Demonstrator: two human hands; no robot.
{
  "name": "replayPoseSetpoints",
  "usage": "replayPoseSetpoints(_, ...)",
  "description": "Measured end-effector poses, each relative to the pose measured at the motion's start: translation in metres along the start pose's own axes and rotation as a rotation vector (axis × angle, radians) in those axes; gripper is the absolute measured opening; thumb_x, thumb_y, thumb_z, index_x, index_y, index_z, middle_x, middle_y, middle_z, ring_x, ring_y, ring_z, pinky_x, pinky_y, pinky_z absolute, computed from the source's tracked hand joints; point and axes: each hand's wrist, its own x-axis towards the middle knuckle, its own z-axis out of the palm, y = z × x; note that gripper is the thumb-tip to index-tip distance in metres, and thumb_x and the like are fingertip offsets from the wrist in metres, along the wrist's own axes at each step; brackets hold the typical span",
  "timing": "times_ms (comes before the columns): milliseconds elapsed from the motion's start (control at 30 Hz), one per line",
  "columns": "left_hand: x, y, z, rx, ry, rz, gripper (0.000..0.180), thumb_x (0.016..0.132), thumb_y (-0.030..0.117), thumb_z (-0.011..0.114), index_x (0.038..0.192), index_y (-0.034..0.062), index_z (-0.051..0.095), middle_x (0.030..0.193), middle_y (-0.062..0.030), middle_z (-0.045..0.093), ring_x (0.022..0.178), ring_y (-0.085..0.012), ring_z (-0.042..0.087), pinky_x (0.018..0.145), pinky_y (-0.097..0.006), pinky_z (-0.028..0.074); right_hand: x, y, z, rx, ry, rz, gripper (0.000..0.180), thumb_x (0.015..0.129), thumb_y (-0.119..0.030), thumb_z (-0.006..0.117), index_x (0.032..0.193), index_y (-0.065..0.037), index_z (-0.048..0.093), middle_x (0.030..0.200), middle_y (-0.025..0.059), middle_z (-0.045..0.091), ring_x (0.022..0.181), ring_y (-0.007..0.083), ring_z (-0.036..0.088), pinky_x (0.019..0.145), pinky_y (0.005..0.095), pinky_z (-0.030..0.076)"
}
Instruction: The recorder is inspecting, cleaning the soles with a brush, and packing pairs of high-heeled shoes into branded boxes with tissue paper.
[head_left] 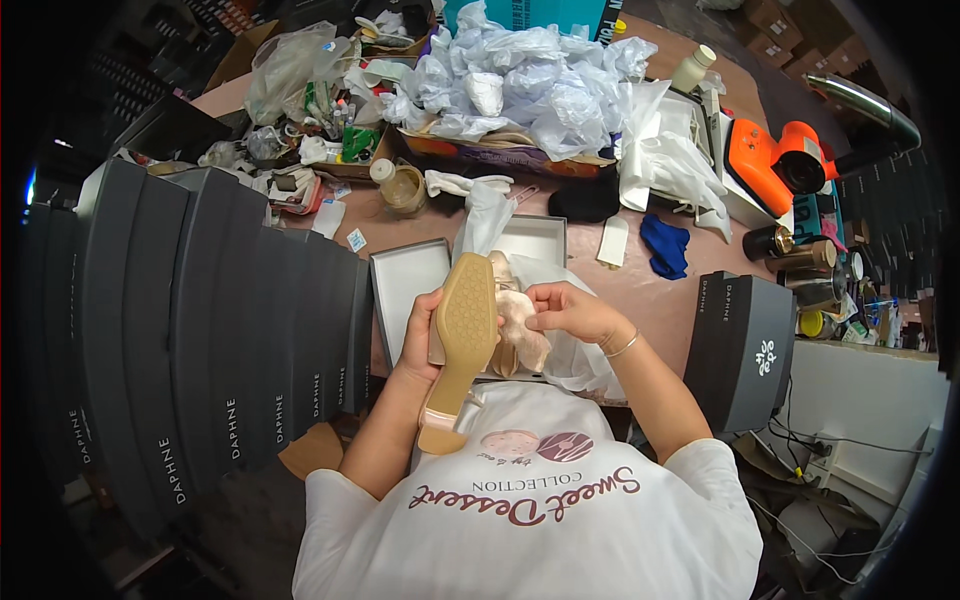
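Observation:
A heeled shoe (pixel 465 310) is tilted up in front of my chest, its tan patterned sole showing and its block heel low. My left hand (pixel 421 335) is closed around its edge. Just right of the sole, my right hand (pixel 572 314) pinches a stained, off-white cloth (pixel 520 336). Whether the cloth touches the shoe I cannot tell. Behind both lies an open shoebox (pixel 403 285) with a grey rim and pale inside. White tissue paper (pixel 578 366) spills over its right side. Something pale beige (pixel 500 264) sits in the box, mostly hidden.
Dark shoeboxes (pixel 270 300) stand stacked at left; more boxes (pixel 735 345) stand at right. Crumpled white plastic (pixel 530 75) fills a container at the back. A bottle (pixel 400 188), a blue cloth (pixel 665 246) and an orange device (pixel 758 165) are on the table.

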Motion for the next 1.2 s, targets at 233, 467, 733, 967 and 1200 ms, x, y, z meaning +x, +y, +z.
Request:
replayPoseSetpoints(233,-0.011,-0.011,0.006,-0.097,0.017,0.036,0.06,0.085,0.044,0.044,0.13,0.0033,0.043,0.112,-0.0215,0.057,0.092,-0.0331,0.063,0.075,-0.042,0.055,-0.002,0.021,0.025,0.379,0.175,-0.197,0.047,0.084,-0.005,0.057,0.129,-0.005,0.042,0.115,0.0078,0.057,0.103,0.0148,0.057,0.09,0.0302,0.047)
replayPoseSetpoints(467,-0.012,-0.018,-0.001,-0.087,0.03,-0.041,0.06,0.083,0.045,0.047,0.129,0.0058,0.046,0.115,-0.0179,0.057,0.095,-0.0369,0.062,0.075,-0.047,0.055,-0.009,0.015,0.037,0.077,0.318,-0.217,0.053,0.086,-0.005,0.054,0.136,-0.009,0.037,0.095,0.0005,0.058,0.078,0.0043,0.05,0.067,0.0203,0.042)
replayPoseSetpoints(733,-0.016,-0.017,0.006,-0.068,0.03,0.014,0.06,0.082,0.047,0.048,0.127,0.0065,0.048,0.103,-0.0195,0.061,0.09,-0.0359,0.064,0.072,-0.045,0.056,-0.018,0.016,0.052,-0.423,0.448,-0.452,0.061,0.089,-0.006,0.054,0.144,-0.011,0.028,0.093,0.001,0.058,0.074,0.0043,0.049,0.064,0.0205,0.044)
replayPoseSetpoints(967,-0.016,-0.015,-0.003,-0.002,-0.002,-0.02,0.061,0.082,0.048,0.048,0.126,0.0063,0.048,0.101,-0.0277,0.061,0.083,-0.0347,0.066,0.07,-0.04,0.057,-0.025,0.0,0.062,-0.472,0.424,-0.25,0.034,0.086,-0.016,0.063,0.116,-0.001,0.056,0.099,0.0056,0.06,0.08,0.0082,0.051,0.069,0.0228,0.043)
replayPoseSetpoints(1200,-0.022,-0.021,0.007,-0.052,-0.013,0.029,0.065,0.081,0.049,0.046,0.126,0.0016,0.046,0.102,-0.0271,0.061,0.082,-0.032,0.066,0.07,-0.036,0.057,-0.025,0.002,0.063,-0.575,0.321,-0.272,0.023,0.087,-0.021,0.06,0.085,0.001,0.067,0.085,0.0034,0.062,0.081,0.0074,0.051,0.068,0.024,0.043)
